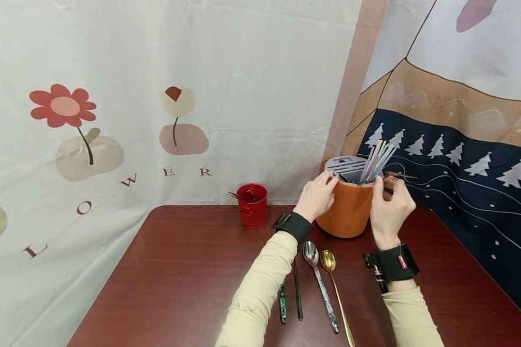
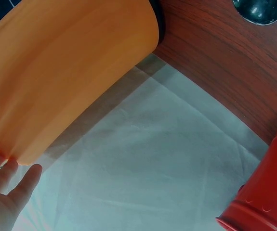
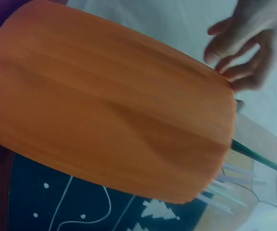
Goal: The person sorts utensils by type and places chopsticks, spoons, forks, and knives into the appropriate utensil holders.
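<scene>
Resting against the rim of the orange holder [image 1: 349, 209], the left hand [image 1: 317, 195] had its fingers laid nearly straight on the upper edge, a loose grip that clasped nothing. In the left wrist view those fingertips [image 2: 13, 180] touched the holder's [image 2: 66, 72] wall near its top. The right hand [image 1: 390, 208] was at the opposite side of the rim, its fingers curled and pinching a thin dark utensil [image 1: 400, 176] that lay across the rim and stuck out to the right; what kind of utensil it was could not be told. The right wrist view showed the holder [image 3: 109, 125] filling the frame, with a dark green handle [image 3: 258, 156] slanting out at its mouth.

The holder stood on the dark red surface [image 1: 173, 270] near its back edge, between the two hands. A grey slotted insert [image 1: 346, 165] covered part of its mouth, and a bunch of pale straws [image 1: 377, 161] leaned out of it to the right.

A red cup [image 1: 252, 205] with a few utensils in it stood well to the left of the holder. Nearer the person, a silver spoon [image 1: 319, 282] and a gold spoon [image 1: 335, 289] lay side by side, bowls toward the holder. Left of them lay a black stick [image 1: 297, 294] and a green handle [image 1: 282, 303], partly hidden by the left sleeve [image 1: 260, 294].
</scene>
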`<state>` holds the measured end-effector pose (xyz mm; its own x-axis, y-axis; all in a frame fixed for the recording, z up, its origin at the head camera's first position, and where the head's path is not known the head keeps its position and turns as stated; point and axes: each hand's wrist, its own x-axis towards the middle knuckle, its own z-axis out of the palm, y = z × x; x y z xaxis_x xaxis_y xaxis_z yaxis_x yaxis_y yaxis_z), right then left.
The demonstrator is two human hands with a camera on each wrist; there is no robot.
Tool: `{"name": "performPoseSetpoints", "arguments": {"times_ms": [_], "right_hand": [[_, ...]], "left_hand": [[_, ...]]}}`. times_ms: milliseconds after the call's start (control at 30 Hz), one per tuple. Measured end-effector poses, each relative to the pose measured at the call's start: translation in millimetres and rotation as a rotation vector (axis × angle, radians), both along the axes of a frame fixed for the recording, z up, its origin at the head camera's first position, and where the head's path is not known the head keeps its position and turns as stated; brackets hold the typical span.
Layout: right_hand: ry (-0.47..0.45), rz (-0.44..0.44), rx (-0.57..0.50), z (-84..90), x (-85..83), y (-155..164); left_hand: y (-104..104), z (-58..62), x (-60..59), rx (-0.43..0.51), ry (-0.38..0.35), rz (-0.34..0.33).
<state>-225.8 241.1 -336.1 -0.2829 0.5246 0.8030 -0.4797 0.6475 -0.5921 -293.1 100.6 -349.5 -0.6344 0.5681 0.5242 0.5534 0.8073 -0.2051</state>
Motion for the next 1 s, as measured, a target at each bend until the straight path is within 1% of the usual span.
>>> {"name": "performPoseSetpoints", "arguments": {"times_ms": [100, 167, 267, 367, 533, 700, 833, 1000], "right_hand": [[-0.103, 0.021, 0.079, -1.6, -9.3, -0.5], [-0.179, 0.02, 0.129, -3.6, -15.0, 0.2], [-0.279, 0.007, 0.174, -7.4, -20.9, 0.3], [-0.337, -0.013, 0.218, -12.2, -24.6, 0.8], [-0.355, -0.01, 0.284, -18.7, -26.9, 1.2], [-0.361, 0.0, 0.313, -21.2, -24.9, 1.6], [-0.334, 0.023, 0.34, -25.1, -20.3, 2.1], [-0.268, 0.06, 0.376, -34.7, -11.7, 1.1]], "left_hand": [[-0.4, 0.0, 0.2, 0.005, 0.013, -0.005], [-0.6, -0.4, 0.4, 0.006, 0.025, -0.006], [-0.9, -1.1, 0.9, 0.009, 0.044, -0.008], [-0.7, -1.5, 1.0, 0.001, 0.049, -0.005], [-0.3, -1.8, 0.4, -0.01, 0.041, 0.005], [-0.1, -2.0, 0.1, -0.011, 0.04, 0.005], [-0.5, -2.1, 0.6, 0.0, 0.044, -0.005], [-0.3, -1.6, 1.4, -0.004, 0.035, -0.003]]}}
